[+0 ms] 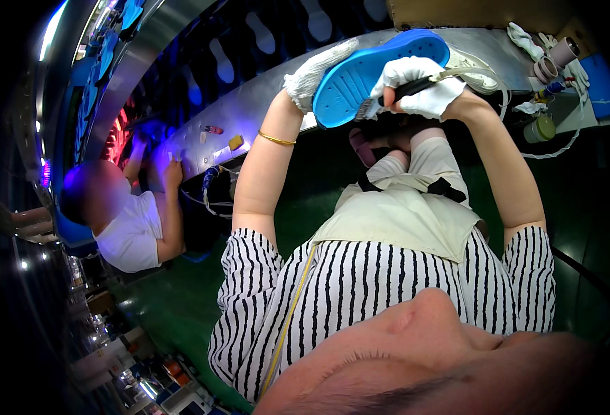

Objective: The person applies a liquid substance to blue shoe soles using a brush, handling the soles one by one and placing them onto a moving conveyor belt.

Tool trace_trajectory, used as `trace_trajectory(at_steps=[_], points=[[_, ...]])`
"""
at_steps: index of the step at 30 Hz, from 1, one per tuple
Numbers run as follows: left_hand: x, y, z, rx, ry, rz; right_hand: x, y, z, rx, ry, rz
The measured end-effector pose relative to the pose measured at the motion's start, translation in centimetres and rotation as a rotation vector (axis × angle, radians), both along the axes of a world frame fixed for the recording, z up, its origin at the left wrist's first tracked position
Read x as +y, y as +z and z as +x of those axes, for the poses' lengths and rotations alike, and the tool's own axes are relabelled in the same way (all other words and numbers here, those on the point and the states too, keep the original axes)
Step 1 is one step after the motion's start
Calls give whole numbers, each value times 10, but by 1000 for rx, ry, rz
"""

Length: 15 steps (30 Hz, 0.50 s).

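Note:
A blue shoe sole point(350, 86), tilted, is held over the near edge of the metal bench. My left hand point(317, 75), in a white knitted glove, grips the sole along its left side. In my white-gloved right hand point(416, 86) is a black-handled brush point(412, 88). The brush's bristles point(368, 108) are at the sole's lower right edge; whether they touch it I cannot tell. A pale tube point(488, 72) runs by the handle and right wrist. Right behind that hand lies a white shoe point(474, 68), partly hidden.
Beyond the metal bench point(250, 100) are dark rows with pale sole shapes point(260, 33). On the left a co-worker in a white shirt point(128, 235) sits at the bench, near a yellow block point(236, 142). Right: gloves point(525, 41), a tape roll point(546, 69), a can point(540, 128), a blue bin point(599, 86).

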<state>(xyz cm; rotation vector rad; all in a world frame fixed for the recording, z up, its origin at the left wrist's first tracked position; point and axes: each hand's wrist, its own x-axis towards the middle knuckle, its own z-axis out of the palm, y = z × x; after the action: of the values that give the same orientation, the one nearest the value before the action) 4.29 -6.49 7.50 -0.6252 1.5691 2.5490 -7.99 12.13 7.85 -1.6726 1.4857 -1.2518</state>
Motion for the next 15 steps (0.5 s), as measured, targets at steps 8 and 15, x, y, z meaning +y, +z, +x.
trace_trajectory(at_steps=[8, 15], points=[[12, -30, 12, 339, 133, 356, 12, -6, 16, -228, -196, -89], [27, -58, 3, 515, 371, 517, 13, -16, 53, -47, -166, -360]])
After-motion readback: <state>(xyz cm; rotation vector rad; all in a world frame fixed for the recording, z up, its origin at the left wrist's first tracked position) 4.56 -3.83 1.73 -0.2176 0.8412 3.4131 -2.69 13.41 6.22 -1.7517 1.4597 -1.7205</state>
